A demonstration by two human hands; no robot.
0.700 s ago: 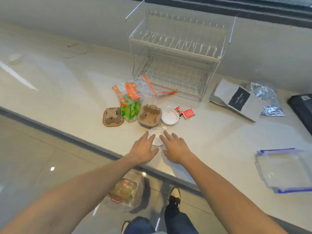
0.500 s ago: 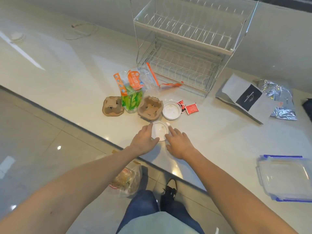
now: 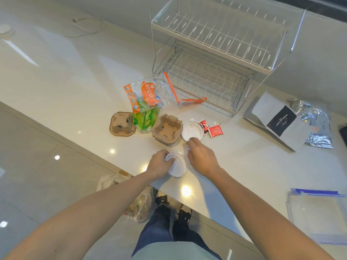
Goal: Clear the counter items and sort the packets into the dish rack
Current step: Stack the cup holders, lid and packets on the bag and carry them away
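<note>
fingers [image 3: 166, 160] of left hand [image 3: 159, 166] grip a lid [image 3: 177, 166]; right hand [image 3: 201, 156] seems loosely open (rack [image 3: 216, 53] empty, packets [image 3: 215, 130] unsorted).

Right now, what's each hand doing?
Left hand: closed on the near lid, tilting it up.
Right hand: open, empty, fingers reaching toward the far lid.

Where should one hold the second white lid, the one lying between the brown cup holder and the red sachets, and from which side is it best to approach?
Pinch the white lid at its near rim, coming from the counter's front edge, where the right hand already reaches. It lies flat, so its thin edge is probably the only hold. The brown cup holder crowds one side and the red sachets the other.
</note>
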